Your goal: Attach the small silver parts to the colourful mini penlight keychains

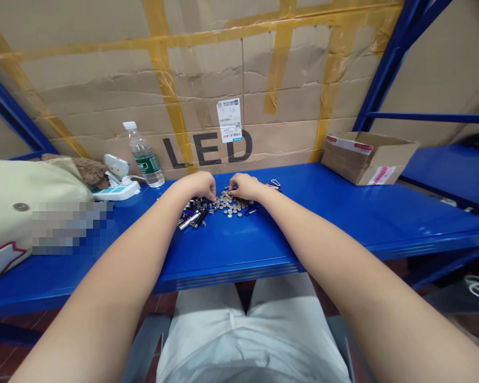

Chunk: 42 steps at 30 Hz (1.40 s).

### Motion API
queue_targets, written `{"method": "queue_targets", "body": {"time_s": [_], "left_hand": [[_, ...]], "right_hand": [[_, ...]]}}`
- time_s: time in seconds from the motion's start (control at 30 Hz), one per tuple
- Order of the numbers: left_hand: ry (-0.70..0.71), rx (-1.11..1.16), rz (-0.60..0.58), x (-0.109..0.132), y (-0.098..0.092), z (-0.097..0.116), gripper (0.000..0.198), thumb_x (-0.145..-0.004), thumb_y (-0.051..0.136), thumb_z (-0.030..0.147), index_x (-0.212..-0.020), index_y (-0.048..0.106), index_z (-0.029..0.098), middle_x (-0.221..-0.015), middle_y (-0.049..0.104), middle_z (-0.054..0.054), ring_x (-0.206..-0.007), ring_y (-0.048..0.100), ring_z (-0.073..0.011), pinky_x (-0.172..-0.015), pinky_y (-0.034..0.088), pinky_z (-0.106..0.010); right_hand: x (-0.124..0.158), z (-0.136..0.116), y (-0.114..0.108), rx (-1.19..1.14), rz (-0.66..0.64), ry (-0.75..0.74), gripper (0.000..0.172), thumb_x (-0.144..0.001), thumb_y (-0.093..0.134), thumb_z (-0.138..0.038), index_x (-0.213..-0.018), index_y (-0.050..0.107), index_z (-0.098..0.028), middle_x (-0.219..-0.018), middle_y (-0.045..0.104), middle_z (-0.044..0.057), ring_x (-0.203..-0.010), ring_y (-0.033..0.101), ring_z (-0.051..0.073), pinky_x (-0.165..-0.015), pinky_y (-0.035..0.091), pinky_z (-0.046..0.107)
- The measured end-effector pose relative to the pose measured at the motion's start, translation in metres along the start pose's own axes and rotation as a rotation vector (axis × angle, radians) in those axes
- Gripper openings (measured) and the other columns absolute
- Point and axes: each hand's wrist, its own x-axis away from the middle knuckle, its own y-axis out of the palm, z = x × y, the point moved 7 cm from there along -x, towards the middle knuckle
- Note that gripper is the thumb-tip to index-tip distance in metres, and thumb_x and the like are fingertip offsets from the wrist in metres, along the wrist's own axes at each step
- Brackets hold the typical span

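Both my hands reach over a pile of small round silver discs [225, 203], like button cells or coins, on the blue table. My left hand [201, 185] is at the pile's left side, fingers curled downward and pressed together; whatever is in them is hidden. At the pile's right, my right hand [244, 187] has thumb and fingertips drawn together at the discs, and I cannot make out what they pinch. Small metal tubes [189, 220], silver and black, lie with dark little parts below my left hand. A carabiner-like clip [274, 184] shows behind my right wrist.
A water bottle [146, 159] and a white power strip [117, 190] with a plugged-in charger stand at the back left, near a cream bag [8, 186]. An open cardboard box [349, 165] sits back right. Large taped cardboard [283, 122] stands behind the blue table [343, 213].
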Motion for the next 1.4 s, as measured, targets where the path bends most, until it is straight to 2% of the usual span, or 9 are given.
{"method": "queue_targets", "body": {"time_s": [0.23, 0.4, 0.63, 0.73, 0.83, 1.03, 1.2, 1.3, 1.4], "left_hand": [[0.005, -0.033, 0.010, 0.003, -0.004, 0.008, 0.021, -0.063, 0.075, 0.027, -0.082, 0.076, 0.019, -0.089, 0.073, -0.003, -0.074, 0.062, -0.0157, -0.065, 0.040, -0.022], [0.034, 0.005, -0.027, 0.001, 0.000, 0.005, 0.016, -0.063, 0.073, 0.028, -0.077, 0.074, 0.019, -0.082, 0.072, -0.003, -0.070, 0.061, -0.0152, -0.059, 0.040, -0.021], [0.055, 0.086, -0.050, 0.004, 0.000, 0.006, 0.015, -0.064, 0.071, 0.030, -0.075, 0.073, 0.019, -0.074, 0.071, -0.001, -0.066, 0.060, -0.0147, -0.057, 0.038, -0.021], [0.050, 0.089, -0.056, 0.005, 0.000, 0.010, 0.016, -0.065, 0.070, 0.032, -0.074, 0.072, 0.018, -0.073, 0.071, -0.002, -0.065, 0.060, -0.0145, -0.055, 0.038, -0.021], [0.021, 0.087, -0.063, 0.005, 0.000, 0.012, 0.017, -0.065, 0.070, 0.033, -0.074, 0.072, 0.019, -0.073, 0.071, -0.002, -0.066, 0.060, -0.0142, -0.055, 0.038, -0.021], [0.044, 0.100, -0.074, 0.007, 0.002, 0.014, 0.018, -0.065, 0.069, 0.035, -0.074, 0.072, 0.020, -0.072, 0.070, -0.001, -0.066, 0.060, -0.0139, -0.055, 0.037, -0.021], [0.029, 0.048, -0.033, 0.010, -0.006, 0.010, 0.033, -0.072, 0.061, 0.051, -0.073, 0.071, 0.019, -0.074, 0.070, -0.003, -0.064, 0.058, -0.0153, -0.056, 0.037, -0.023], [0.040, 0.010, 0.037, 0.016, -0.013, 0.011, 0.037, -0.079, 0.054, 0.050, -0.081, 0.070, 0.017, -0.082, 0.070, -0.005, -0.069, 0.059, -0.0162, -0.059, 0.037, -0.023], [0.117, 0.020, 0.121, 0.021, -0.016, 0.019, 0.034, -0.084, 0.049, 0.043, -0.092, 0.069, 0.016, -0.093, 0.070, -0.006, -0.078, 0.060, -0.0169, -0.065, 0.039, -0.023]], "right_hand": [[-0.002, 0.000, -0.003, 0.112, 0.066, -0.115, 0.015, -0.078, 0.064, -0.028, -0.091, 0.070, -0.024, -0.117, 0.061, 0.005, -0.108, 0.053, 0.024, -0.087, 0.040, 0.037], [-0.001, 0.000, -0.003, 0.155, 0.104, -0.211, 0.013, -0.078, 0.063, -0.025, -0.087, 0.073, -0.027, -0.117, 0.060, 0.004, -0.111, 0.050, 0.025, -0.095, 0.034, 0.044], [0.007, 0.010, -0.023, 0.099, 0.136, -0.158, 0.028, -0.082, 0.053, -0.018, -0.100, 0.070, -0.030, -0.121, 0.059, 0.003, -0.112, 0.050, 0.023, -0.092, 0.039, 0.039], [0.018, 0.020, -0.039, 0.078, 0.099, -0.080, 0.029, -0.081, 0.054, -0.018, -0.101, 0.071, -0.030, -0.118, 0.061, 0.004, -0.112, 0.052, 0.023, -0.092, 0.041, 0.038], [0.028, 0.028, -0.045, 0.061, -0.007, -0.012, 0.026, -0.078, 0.060, -0.022, -0.100, 0.072, -0.031, -0.115, 0.064, 0.004, -0.110, 0.054, 0.024, -0.093, 0.041, 0.039], [0.034, 0.016, -0.033, 0.012, -0.181, -0.069, 0.026, -0.074, 0.067, -0.029, -0.099, 0.073, -0.032, -0.105, 0.070, 0.001, -0.098, 0.061, 0.021, -0.089, 0.045, 0.031], [0.037, 0.010, -0.027, 0.035, -0.262, -0.080, 0.025, -0.075, 0.065, -0.029, -0.099, 0.074, -0.033, -0.104, 0.070, -0.001, -0.095, 0.063, 0.020, -0.085, 0.046, 0.028], [0.038, 0.011, -0.032, 0.021, -0.250, -0.079, 0.027, -0.077, 0.062, -0.025, -0.100, 0.073, -0.034, -0.107, 0.070, -0.001, -0.097, 0.063, 0.020, -0.086, 0.046, 0.028], [0.036, 0.018, -0.047, 0.024, -0.125, -0.033, 0.030, -0.080, 0.058, -0.023, -0.105, 0.072, -0.033, -0.110, 0.069, 0.001, -0.099, 0.062, 0.020, -0.090, 0.044, 0.030]]}}
